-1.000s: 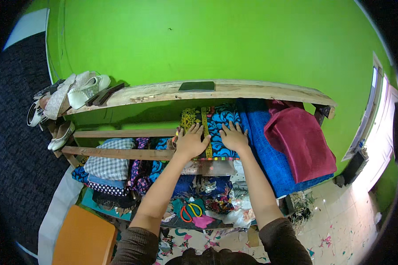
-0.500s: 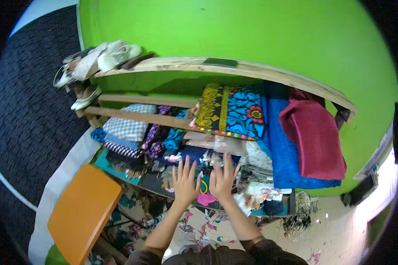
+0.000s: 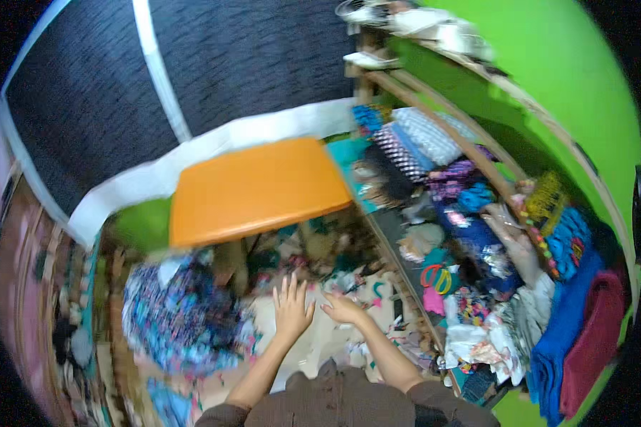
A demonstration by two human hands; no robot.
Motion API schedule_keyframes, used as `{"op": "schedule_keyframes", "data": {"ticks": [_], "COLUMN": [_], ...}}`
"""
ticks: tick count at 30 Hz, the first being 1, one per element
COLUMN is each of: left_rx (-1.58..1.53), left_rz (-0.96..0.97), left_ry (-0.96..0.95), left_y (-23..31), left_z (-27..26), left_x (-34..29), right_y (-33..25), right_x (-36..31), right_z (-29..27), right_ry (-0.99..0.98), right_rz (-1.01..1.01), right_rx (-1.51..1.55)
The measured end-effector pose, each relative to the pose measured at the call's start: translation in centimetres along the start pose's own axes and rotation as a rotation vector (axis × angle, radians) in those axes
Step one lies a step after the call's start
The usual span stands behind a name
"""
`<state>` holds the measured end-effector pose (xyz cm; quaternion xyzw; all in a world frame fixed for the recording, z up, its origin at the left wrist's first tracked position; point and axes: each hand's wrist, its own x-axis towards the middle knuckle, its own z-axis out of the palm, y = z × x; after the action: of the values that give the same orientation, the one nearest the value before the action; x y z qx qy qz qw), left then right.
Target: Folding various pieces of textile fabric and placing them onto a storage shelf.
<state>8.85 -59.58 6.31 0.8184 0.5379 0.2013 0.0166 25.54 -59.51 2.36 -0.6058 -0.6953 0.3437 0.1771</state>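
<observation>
Both hands are empty and held out low in front of the body. The left hand (image 3: 293,307) is flat with its fingers spread; the right hand (image 3: 345,309) is turned inward beside it, fingers loosely bent, the two close but not quite touching. Neither grips anything. They hover over a pale patterned cloth (image 3: 313,341) on the floor, and whether the palms press on it I cannot tell, since the picture is blurred.

As a judgement: to take up that cloth cleanly, lay both palms flat, slide them apart toward its edges and pinch two corners, so it lifts smooth and does not drag the scraps around it.

The pale cloth lies just below the orange stool (image 3: 253,186), light with small coloured marks, rumpled at its rim. Left of the stool's near edge sits a heap of blue flowered fabric (image 3: 178,320). Right of the stool runs a wooden shelf (image 3: 470,149) packed with folded cloths
</observation>
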Motion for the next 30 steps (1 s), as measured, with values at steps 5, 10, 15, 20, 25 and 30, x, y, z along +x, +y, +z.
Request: {"op": "schedule_keyframes", "data": {"ticks": [5,10,15,20,25,30], "left_rx": [0.102,0.141,0.056,0.016,-0.107,-0.324], "left_rz": [-0.321,-0.562,-0.823,-0.897,-1.084,-1.145], "left_ry": [0.084,0.008,-0.079,-0.008,-0.125,-0.071], "left_y": [-10.5,-21.1,-27.2,-31.4,-35.8,-40.8], "left_z": [-4.8,-9.9,-12.2,-12.9,-13.1,-13.6], "left_x": [-8.7,-19.4,-27.0,-31.4,-31.2,-26.1], "right_y": [-10.5,-24.2,-30.9,-33.0,-36.7,-37.4], "right_x": [3.2,4.0,3.8,5.5,10.4,18.2], "right_z": [10.5,20.2,27.9,34.2,37.6,41.9], "right_ry": [-0.253,-0.306,-0.557,-0.736,-0.836,-0.659], "right_rz": [-0.27,-0.496,-0.531,-0.658,-0.584,-0.479], "right_rx": [-0.317,-0.347,-0.343,-0.159,-0.1,0.0]}}
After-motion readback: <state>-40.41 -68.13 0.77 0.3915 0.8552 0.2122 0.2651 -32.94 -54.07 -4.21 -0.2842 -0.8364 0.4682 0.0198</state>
